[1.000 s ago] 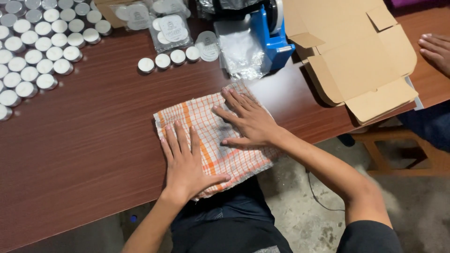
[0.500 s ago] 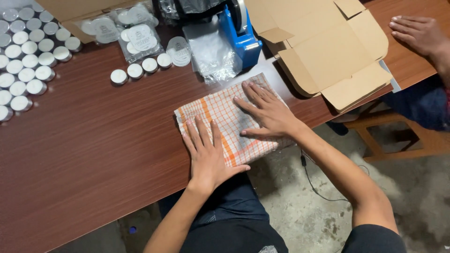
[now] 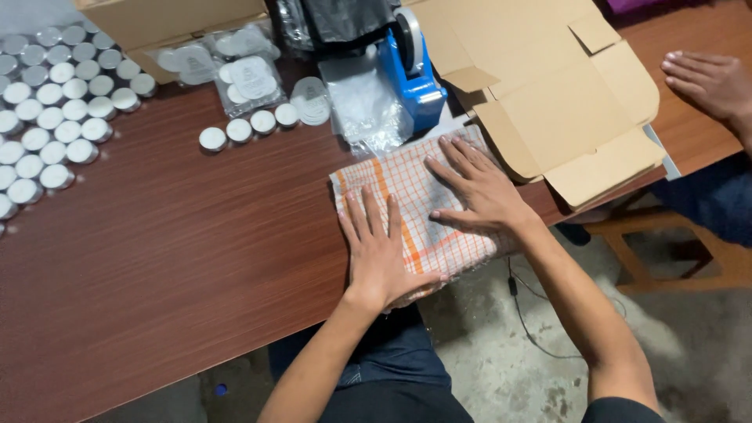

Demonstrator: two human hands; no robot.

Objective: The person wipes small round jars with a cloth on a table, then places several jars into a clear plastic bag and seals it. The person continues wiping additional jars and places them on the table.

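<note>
Lying flat at the near edge of the tabletop (image 3: pixel 157 258), the orange-checked cloth (image 3: pixel 407 184) has its long axis running diagonally, from the far-left toward the near-right, where its near end hangs slightly past the edge. The left hand (image 3: pixel 381 254) presses on the cloth's near-left part, palm down, fingers spread and straight, gripping nothing. The right hand (image 3: pixel 478 188) rests flat on the far-right part, fingers splayed toward the far-left, also holding nothing. Just beyond the cloth stand a blue tape dispenser (image 3: pixel 415 74) and a clear plastic bag (image 3: pixel 364 110). An open cardboard box (image 3: pixel 548 102) lies toward the right edge. Rows of small round tins (image 3: pixel 47 117) fill the far-left corner. Another person's hand (image 3: pixel 709 82) rests near the far-right corner.
</note>
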